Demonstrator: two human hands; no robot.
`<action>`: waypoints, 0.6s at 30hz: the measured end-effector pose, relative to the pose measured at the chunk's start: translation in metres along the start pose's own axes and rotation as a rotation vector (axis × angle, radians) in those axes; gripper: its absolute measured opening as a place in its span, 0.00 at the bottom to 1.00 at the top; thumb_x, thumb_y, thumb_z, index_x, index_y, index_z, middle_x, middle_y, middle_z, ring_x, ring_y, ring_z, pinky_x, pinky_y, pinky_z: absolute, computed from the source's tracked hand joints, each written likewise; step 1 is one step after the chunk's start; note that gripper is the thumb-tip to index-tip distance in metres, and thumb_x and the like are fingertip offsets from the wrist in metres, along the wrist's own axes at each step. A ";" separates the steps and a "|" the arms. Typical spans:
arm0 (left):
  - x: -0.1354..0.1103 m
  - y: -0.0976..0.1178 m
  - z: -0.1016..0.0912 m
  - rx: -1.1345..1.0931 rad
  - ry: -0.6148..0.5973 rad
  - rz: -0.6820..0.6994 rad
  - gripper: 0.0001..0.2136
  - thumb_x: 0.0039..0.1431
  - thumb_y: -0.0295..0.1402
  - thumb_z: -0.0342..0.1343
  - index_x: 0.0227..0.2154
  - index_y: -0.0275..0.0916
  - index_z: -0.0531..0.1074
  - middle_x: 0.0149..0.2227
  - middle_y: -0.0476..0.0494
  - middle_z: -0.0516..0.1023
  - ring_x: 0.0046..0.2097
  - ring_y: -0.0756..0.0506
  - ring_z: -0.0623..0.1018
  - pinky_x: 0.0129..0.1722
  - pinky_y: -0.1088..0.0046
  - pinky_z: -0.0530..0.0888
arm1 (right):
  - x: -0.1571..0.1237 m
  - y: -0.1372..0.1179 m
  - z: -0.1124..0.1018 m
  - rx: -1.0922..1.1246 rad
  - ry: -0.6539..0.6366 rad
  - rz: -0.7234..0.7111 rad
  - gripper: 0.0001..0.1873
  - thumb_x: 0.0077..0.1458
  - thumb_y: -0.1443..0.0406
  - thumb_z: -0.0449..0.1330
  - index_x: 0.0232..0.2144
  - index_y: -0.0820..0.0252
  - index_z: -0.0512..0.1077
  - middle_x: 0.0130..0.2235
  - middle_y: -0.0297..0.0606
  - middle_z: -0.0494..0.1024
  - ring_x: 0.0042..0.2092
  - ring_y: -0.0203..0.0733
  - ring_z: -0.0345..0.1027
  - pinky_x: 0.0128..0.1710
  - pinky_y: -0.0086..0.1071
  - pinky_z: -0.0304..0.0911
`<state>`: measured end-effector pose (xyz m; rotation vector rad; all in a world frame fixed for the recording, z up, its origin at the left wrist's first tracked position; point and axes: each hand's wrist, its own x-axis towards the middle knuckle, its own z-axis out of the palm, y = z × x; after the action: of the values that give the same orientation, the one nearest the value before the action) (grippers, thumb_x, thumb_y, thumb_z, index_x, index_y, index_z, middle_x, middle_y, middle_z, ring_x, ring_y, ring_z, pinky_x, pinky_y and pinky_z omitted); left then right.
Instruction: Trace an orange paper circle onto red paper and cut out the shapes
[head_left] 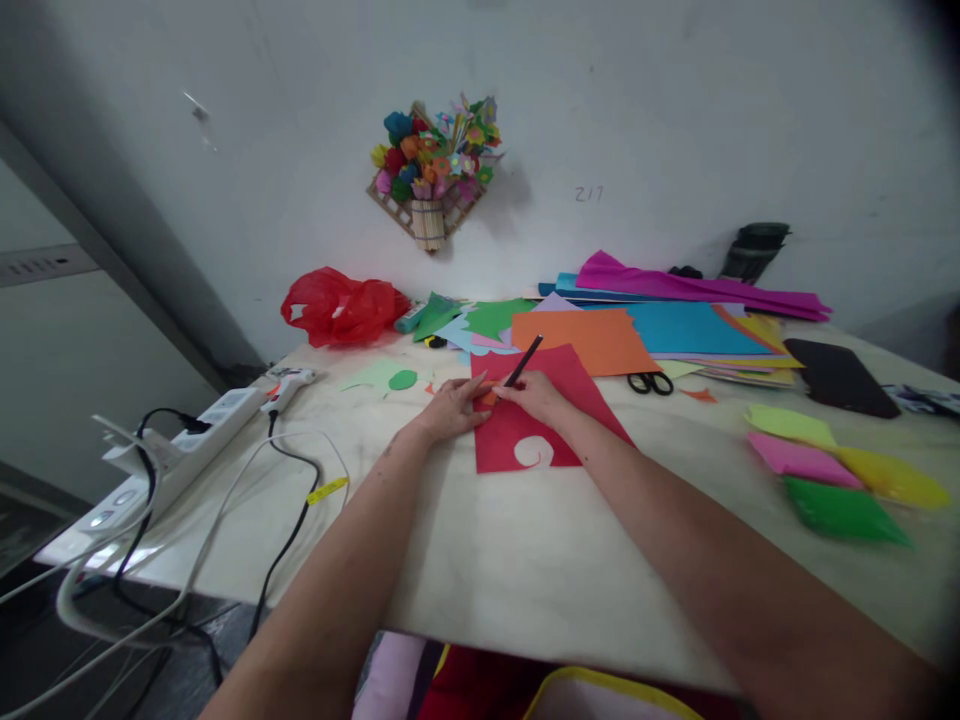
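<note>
A dark pencil (523,362) is gripped in my right hand (538,396), its tip down at a small orange paper piece (489,396). That piece lies on a red paper sheet (577,400) and is partly hidden by my fingers. My left hand (452,408) rests with fingers spread, its thumb and fingertips pressing on the sheet and the piece from the left. Near the sheet's lower edge is a spiral-shaped cutout (534,452) through which a pale surface shows. Black-handled scissors (650,383) lie right of the sheet, partly under orange paper (589,338).
Coloured sheets (705,328) are stacked at the back. Several bright packets (844,505) lie at right near a black flat object (840,375). A green oval (403,380) and a red plastic bag (341,308) are at left. A power strip (187,440) and cables line the left edge.
</note>
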<state>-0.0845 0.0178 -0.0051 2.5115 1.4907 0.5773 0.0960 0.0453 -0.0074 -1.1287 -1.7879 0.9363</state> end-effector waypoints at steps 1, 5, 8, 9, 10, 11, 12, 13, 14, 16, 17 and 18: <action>0.000 0.000 0.000 0.000 -0.004 -0.004 0.31 0.49 0.37 0.54 0.57 0.37 0.53 0.50 0.44 0.69 0.54 0.43 0.60 0.52 0.68 0.59 | 0.000 0.001 0.000 0.000 0.002 -0.006 0.09 0.42 0.62 0.60 0.28 0.60 0.75 0.33 0.40 0.77 0.38 0.43 0.70 0.38 0.35 0.63; 0.000 0.000 0.000 -0.007 -0.016 -0.003 0.31 0.50 0.37 0.53 0.58 0.40 0.51 0.50 0.49 0.69 0.55 0.44 0.60 0.53 0.68 0.58 | 0.002 0.006 -0.002 0.026 -0.001 -0.009 0.09 0.42 0.62 0.60 0.28 0.60 0.74 0.33 0.38 0.77 0.38 0.42 0.70 0.39 0.35 0.63; 0.000 0.001 0.000 -0.013 -0.022 -0.001 0.31 0.51 0.36 0.53 0.58 0.42 0.50 0.51 0.51 0.68 0.55 0.44 0.59 0.54 0.68 0.57 | 0.002 0.007 -0.003 0.031 0.003 -0.001 0.10 0.42 0.61 0.60 0.28 0.60 0.74 0.33 0.39 0.77 0.37 0.42 0.70 0.38 0.35 0.63; 0.000 0.001 -0.001 -0.015 -0.025 -0.001 0.31 0.51 0.36 0.53 0.58 0.42 0.50 0.51 0.51 0.68 0.55 0.44 0.59 0.54 0.68 0.57 | 0.002 0.008 -0.003 0.029 0.007 -0.001 0.10 0.42 0.61 0.60 0.28 0.61 0.74 0.33 0.39 0.77 0.37 0.42 0.70 0.38 0.35 0.63; 0.000 0.002 -0.001 -0.018 -0.026 -0.001 0.31 0.51 0.36 0.53 0.58 0.42 0.50 0.51 0.51 0.68 0.55 0.44 0.59 0.54 0.68 0.57 | 0.002 0.008 -0.003 0.027 0.008 -0.006 0.10 0.42 0.61 0.60 0.28 0.61 0.74 0.33 0.39 0.77 0.37 0.42 0.70 0.38 0.35 0.63; 0.000 0.002 -0.001 -0.021 -0.027 0.000 0.31 0.51 0.36 0.53 0.58 0.42 0.50 0.51 0.50 0.69 0.55 0.44 0.59 0.54 0.68 0.57 | 0.002 0.008 -0.003 0.024 0.008 -0.010 0.10 0.42 0.61 0.60 0.28 0.61 0.74 0.33 0.39 0.77 0.37 0.42 0.70 0.37 0.35 0.63; 0.000 0.002 -0.001 -0.025 -0.025 0.002 0.31 0.50 0.36 0.53 0.58 0.42 0.51 0.50 0.50 0.69 0.55 0.44 0.59 0.53 0.67 0.57 | 0.002 0.008 -0.004 0.019 0.009 -0.013 0.10 0.42 0.62 0.60 0.28 0.61 0.74 0.32 0.39 0.77 0.36 0.41 0.70 0.37 0.34 0.63; 0.000 0.001 -0.001 -0.028 -0.021 0.006 0.31 0.50 0.36 0.53 0.58 0.41 0.51 0.50 0.49 0.69 0.55 0.44 0.59 0.53 0.67 0.57 | 0.003 0.008 -0.004 0.015 0.008 -0.013 0.10 0.42 0.62 0.60 0.27 0.61 0.74 0.32 0.39 0.77 0.36 0.41 0.70 0.37 0.34 0.63; 0.000 0.001 -0.001 -0.030 -0.017 0.009 0.31 0.50 0.36 0.53 0.58 0.40 0.51 0.50 0.48 0.69 0.55 0.44 0.59 0.53 0.67 0.58 | 0.003 0.008 -0.005 0.012 0.007 -0.012 0.10 0.42 0.62 0.59 0.27 0.61 0.74 0.33 0.40 0.77 0.36 0.41 0.69 0.37 0.34 0.63; 0.000 -0.001 0.000 -0.030 -0.012 0.015 0.31 0.50 0.37 0.53 0.57 0.40 0.51 0.50 0.48 0.69 0.55 0.43 0.59 0.53 0.66 0.58 | 0.003 0.009 -0.005 0.004 0.006 -0.005 0.10 0.42 0.62 0.59 0.28 0.61 0.74 0.33 0.40 0.77 0.36 0.41 0.69 0.36 0.34 0.63; 0.000 -0.001 0.001 -0.030 -0.012 0.018 0.31 0.50 0.38 0.53 0.57 0.41 0.51 0.51 0.48 0.69 0.55 0.43 0.59 0.53 0.66 0.58 | 0.003 0.009 -0.006 0.003 0.007 -0.002 0.10 0.42 0.61 0.59 0.28 0.62 0.74 0.33 0.39 0.77 0.36 0.41 0.69 0.36 0.34 0.62; 0.000 -0.002 0.001 -0.028 -0.013 0.021 0.31 0.50 0.38 0.52 0.57 0.41 0.51 0.51 0.49 0.68 0.55 0.43 0.59 0.53 0.66 0.59 | 0.003 0.009 -0.006 0.006 0.006 -0.003 0.10 0.42 0.61 0.59 0.28 0.62 0.74 0.33 0.39 0.77 0.37 0.41 0.69 0.37 0.34 0.62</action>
<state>-0.0857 0.0187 -0.0067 2.5082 1.4428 0.5800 0.1034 0.0522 -0.0124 -1.1236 -1.7805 0.9342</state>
